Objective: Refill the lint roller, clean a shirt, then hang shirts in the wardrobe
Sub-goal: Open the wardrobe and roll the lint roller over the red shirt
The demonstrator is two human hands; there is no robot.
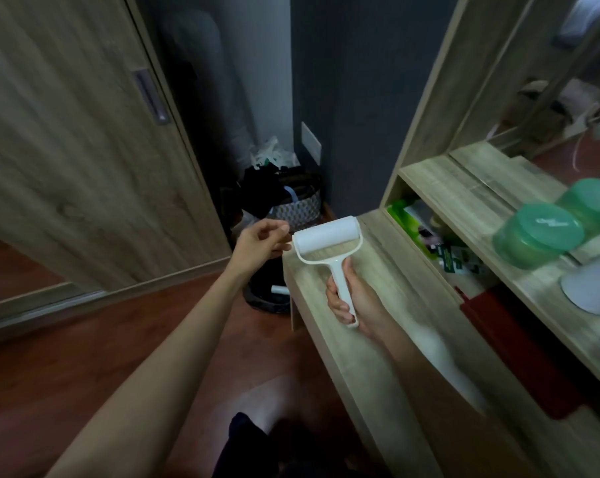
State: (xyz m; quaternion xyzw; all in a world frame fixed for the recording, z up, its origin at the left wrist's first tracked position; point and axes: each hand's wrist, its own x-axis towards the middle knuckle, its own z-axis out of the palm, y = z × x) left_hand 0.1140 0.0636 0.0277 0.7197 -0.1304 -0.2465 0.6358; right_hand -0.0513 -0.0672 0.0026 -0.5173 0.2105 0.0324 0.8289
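head view: right hand (357,301) grips the lint roller (326,241) handle; left hand (260,241) curled at its end, hold unclear; roll looks fresh, refill likely done; 2 shirt steps remain.

The right hand (357,301), in its grip, hides much of the lint roller (326,240) handle.

Dim indoor light, motion-blurred (perhaps worst rightward), wide-angle edge bending
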